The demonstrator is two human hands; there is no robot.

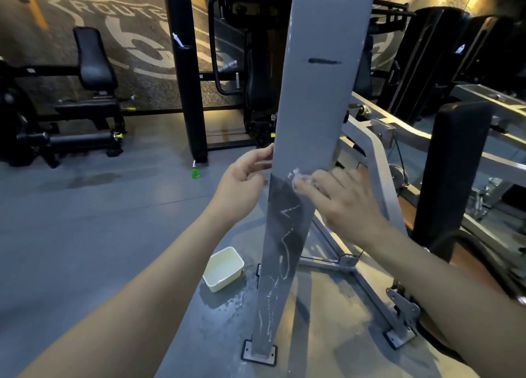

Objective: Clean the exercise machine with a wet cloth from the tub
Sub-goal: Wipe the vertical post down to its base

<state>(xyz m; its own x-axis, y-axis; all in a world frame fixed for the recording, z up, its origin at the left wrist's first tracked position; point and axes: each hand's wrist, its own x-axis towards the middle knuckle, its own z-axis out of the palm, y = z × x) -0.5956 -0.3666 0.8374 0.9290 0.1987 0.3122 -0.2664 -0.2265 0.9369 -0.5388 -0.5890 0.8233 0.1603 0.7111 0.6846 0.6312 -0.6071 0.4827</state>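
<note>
the person stands before the grey upright post (316, 107) of an exercise machine, both bare arms reaching forward. the left hand (242, 184) rests at the post's left edge, its fingers (263, 154) loosely curled with the tips touching the metal, holding nothing that can be seen. the right hand (341, 198) lies flat against the front of the post, fingers (310, 182) spread and pressed onto a small wet cloth (297, 175), a crumpled whitish scrap that shows only at the fingertips; how firmly it is gripped cannot be told. below the hands the post's face is darker and wet, with pale streaks of water running down towards its bolted foot plate (259, 355). above the hands the surface is a lighter, drier grey, with a dark horizontal smear (324, 61) across it. the tub (225, 268), a cream rectangular container, sits on the floor just left of the post's base, with splashes of water on the grey floor (85, 235) near it. a small green bottle (195, 172) stands further back on the floor, near the foot of a black machine (187, 78).
</note>
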